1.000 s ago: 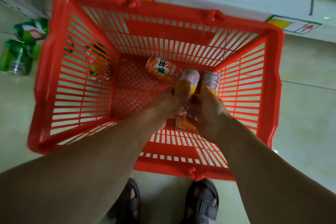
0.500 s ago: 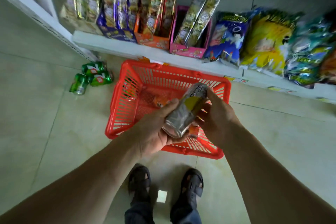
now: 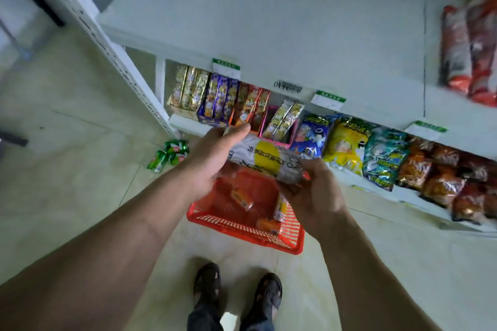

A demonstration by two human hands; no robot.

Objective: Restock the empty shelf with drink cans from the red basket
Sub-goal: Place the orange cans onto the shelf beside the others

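both hands carry one drink can (image 3: 265,160) between them, lying sideways above the red basket (image 3: 204,219). the left hand (image 3: 212,158) wraps its left end, thumb laid over the top; the right hand (image 3: 313,197) pinches the right end from below, fingertips curled on the rim — neither hand is spread. the can is silver-white with a yellow patch, clear of the basket and not yet on any shelf.

below the hands, the basket on the floor has a few orange cans (image 3: 242,199) left in it, so the restocking is only partly done, by my reckoning. to the left of the left hand, a small cluster of green cans (image 3: 172,153) lies on the floor beside the shelf upright. ahead of the hands and higher up is the empty shelf (image 3: 269,21), a broad bare white board; the lower shelf, just beyond the can, is packed with snack packets (image 3: 347,142).

the step in hand looks like the carry from basket to shelf. the next move calls for lifting the can forward past the shelf's front edge, turning it upright, and setting it down steady — probably toward the back, leaving room for the rest.
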